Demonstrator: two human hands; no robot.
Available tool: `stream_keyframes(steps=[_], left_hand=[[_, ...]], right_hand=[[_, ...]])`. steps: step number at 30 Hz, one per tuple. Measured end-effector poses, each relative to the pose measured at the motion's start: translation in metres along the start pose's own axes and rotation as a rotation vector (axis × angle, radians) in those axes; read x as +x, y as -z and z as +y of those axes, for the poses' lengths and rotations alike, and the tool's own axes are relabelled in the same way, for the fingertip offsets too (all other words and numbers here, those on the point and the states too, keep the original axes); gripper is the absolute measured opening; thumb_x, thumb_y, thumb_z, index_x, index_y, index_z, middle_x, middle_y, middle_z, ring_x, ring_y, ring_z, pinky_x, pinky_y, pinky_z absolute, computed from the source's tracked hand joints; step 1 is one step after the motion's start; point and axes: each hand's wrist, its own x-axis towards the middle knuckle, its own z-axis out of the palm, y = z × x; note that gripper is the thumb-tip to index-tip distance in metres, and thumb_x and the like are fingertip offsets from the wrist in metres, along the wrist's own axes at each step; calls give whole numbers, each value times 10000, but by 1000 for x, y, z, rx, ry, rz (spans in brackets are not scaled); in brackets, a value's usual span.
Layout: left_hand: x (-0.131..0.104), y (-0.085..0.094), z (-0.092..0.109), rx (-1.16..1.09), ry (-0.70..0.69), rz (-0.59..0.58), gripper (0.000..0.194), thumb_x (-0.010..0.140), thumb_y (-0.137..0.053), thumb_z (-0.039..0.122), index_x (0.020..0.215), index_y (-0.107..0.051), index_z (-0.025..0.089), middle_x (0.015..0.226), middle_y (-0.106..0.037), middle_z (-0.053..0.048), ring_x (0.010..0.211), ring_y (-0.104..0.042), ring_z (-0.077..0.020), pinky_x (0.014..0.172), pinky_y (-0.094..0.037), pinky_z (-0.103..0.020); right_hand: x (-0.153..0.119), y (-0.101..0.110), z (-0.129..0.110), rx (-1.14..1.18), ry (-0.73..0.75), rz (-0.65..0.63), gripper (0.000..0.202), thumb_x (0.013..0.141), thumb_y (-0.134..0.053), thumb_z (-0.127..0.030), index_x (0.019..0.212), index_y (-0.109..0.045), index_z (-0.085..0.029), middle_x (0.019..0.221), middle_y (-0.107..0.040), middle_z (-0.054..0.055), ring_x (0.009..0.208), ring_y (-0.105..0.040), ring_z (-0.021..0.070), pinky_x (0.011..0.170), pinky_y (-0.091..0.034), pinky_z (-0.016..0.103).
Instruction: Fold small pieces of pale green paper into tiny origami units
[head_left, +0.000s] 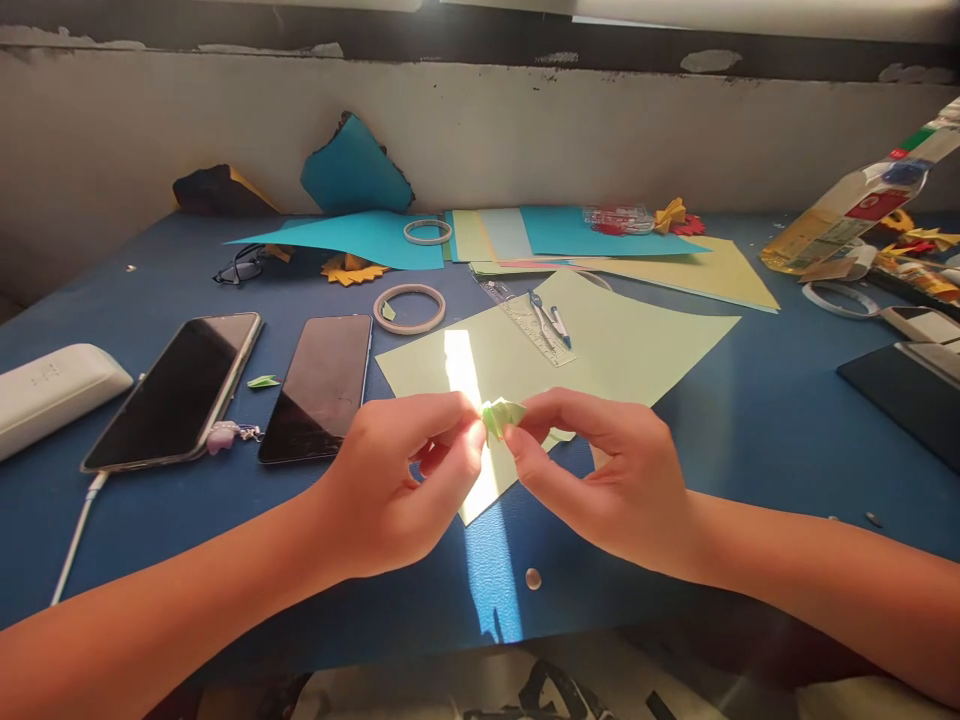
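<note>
Between my two hands is a small piece of folded light green paper [501, 416], with pleats showing on it. My left hand [420, 470] pinches its left end between thumb and fingers. At its right end, the thumb and forefinger of my right hand [600, 470] close on the paper too. Both hands are held above a large pale green sheet [637, 350] lying on the blue table [390, 620]. A clear ruler [536, 330], a compass [539, 315] and a blue pen [560, 327] rest on that sheet. My fingers hide part of the folded paper.
To the left lie two phones [176, 390], a white power bank [60, 395] and a small green paper scrap [263, 382]. Tape rolls [409, 309] and blue sheets [352, 238] are farther back. A tilted bottle [847, 210] and a dark flat case [911, 400] are at right.
</note>
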Motion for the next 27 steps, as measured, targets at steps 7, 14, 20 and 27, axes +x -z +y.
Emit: stream_keyframes(steps=[7,14,20,27], left_hand=[[3,2,-1,111,49,15,260,821,-379,154,567,-434,162,484,-306,64,439,-270,-59,425,-255,-196],[25,30,-26,856,224,110,271,799,-401,221,533,-403,173,480,-397,16,481,-363,-114,470,-247,-255],[27,26,-37,770,195,-127,216,829,-399,220,720,-581,179,732,-598,-15,715,-548,-140,584,-396,-230],[47,28,-60,851,276,-153,185,845,-448,133,938,-607,117,1008,-598,-109,989,-541,-243,772,-471,-365]], right_hand=[[-1,0,2,49,-152,-40,85,746,-534,-169,670,-573,-167,535,-533,-22,493,-484,78,480,-406,199],[6,0,19,-50,-365,-449,208,784,-449,-222,579,-452,-187,489,-373,-52,473,-340,74,427,-266,204],[15,2,22,-193,-415,-622,241,798,-418,-288,582,-426,-182,514,-400,-44,496,-347,80,443,-256,213],[42,31,27,-229,-368,-894,283,797,-475,-383,693,-629,-170,557,-560,-3,476,-471,86,399,-320,190]])
